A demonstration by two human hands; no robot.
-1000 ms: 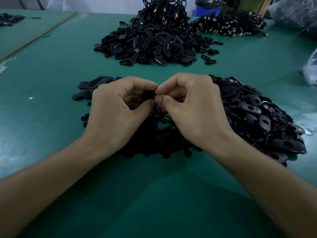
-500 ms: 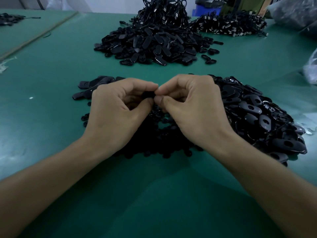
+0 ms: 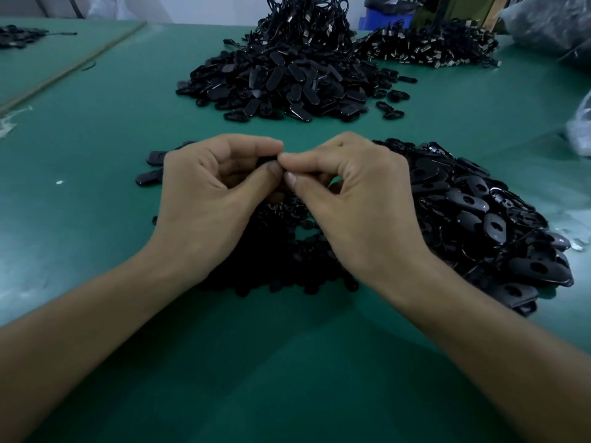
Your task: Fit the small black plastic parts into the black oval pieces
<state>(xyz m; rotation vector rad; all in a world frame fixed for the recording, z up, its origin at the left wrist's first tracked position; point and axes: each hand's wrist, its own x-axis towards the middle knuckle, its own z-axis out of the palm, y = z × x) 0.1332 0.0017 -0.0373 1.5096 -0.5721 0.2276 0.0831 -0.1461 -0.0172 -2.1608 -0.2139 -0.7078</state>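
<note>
From the head camera, looking down over the person's arms, both hands are up close together over the green desk [image 3: 96, 123]. The left hand [image 3: 204, 199] has a narrow grip: thumb and first finger pinch a black oval piece [image 3: 266, 160]. Only a tiny bit of it peeks out at the top. The right hand [image 3: 361, 203] has a narrow grip too and pinches the same piece from the other side.

A second ago there was a small gap between the two hands, and more of the black piece showed. Now the fingertips touch and the piece is almost covered. I think that means the small part is being pushed into its hole right now. I cannot see the small part, as the fingers hide it, so I cannot tell if it is all the way in.

Right under the hands lies a dark heap of small parts [image 3: 287, 251]. Just to the right is a pile of oval pieces [image 3: 479, 212] with holes in them. A few pieces [image 3: 150, 179] lie to the left. A far pile [image 3: 287, 81] sits well apart at the back.
</note>
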